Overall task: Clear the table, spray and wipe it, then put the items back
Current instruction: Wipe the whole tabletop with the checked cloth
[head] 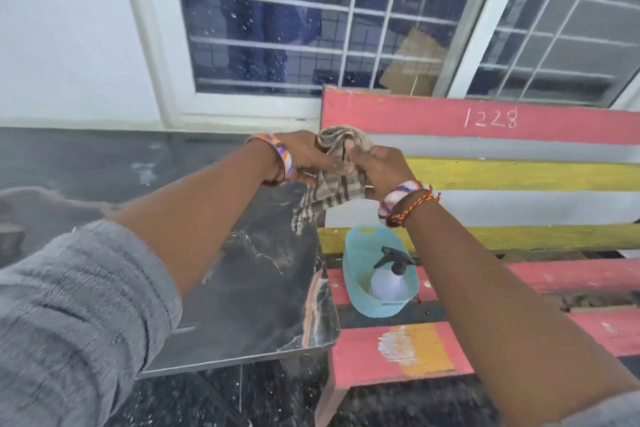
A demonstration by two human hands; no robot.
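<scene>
While the dark marble-patterned tabletop (242, 288) at seven o'clock lies bare, the left hand (304, 158) and right hand (381, 168) pinch the brown striped cloth (337, 180) bunched between closed fingers above its far corner. Folding it into a flat pad would probably wipe best; the white spray bottle (389, 279) stands in the turquoise plastic basket (360, 253) at five o'clock.

Striped brown cloth (337, 177) bunched above dark marble table (242, 288); spray bottle (389, 279) upright in teal basket (356, 253).

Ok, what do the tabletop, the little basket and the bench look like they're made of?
Dark glossy tabletop: polished stone, probably marble, going by the pale and orange veins and its sheen. Small turquoise oval basket: translucent moulded plastic. Striped pink and yellow slatted bench: painted wood, seemingly, with chipped, worn paint.
</scene>
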